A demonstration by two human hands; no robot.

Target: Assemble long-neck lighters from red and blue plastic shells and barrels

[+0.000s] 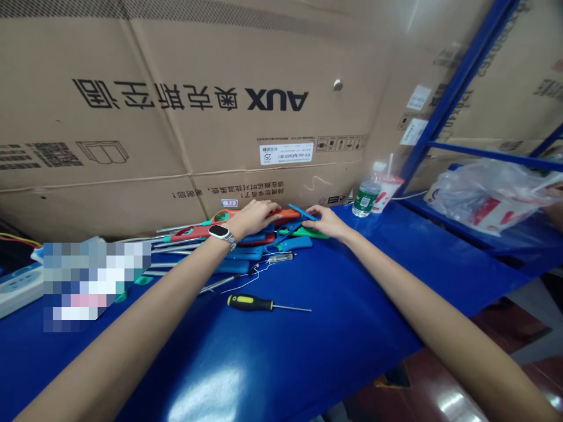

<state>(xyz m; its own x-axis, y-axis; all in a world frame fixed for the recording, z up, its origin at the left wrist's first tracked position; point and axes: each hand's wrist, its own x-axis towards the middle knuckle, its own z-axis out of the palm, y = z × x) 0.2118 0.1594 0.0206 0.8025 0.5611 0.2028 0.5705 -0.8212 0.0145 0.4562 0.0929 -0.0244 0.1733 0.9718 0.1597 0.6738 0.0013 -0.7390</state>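
My left hand, with a watch on the wrist, lies over a pile of long-nosed lighters with coloured handles. Its fingers curl over an orange lighter handle; the thumb is hidden. My right hand pinches a thin blue plastic piece at the pile's right end. Below the hands are blue handles, and a bit of green shows under the right fingers. Metal tubes of the pile point left. A black and yellow screwdriver rests nearer to me on the blue table.
Behind the pile stands a large cardboard box. A water bottle and a cup with a straw are to the right, beside a blue rack post. At left lies a white power strip; a small clear-bodied tool lies in front.
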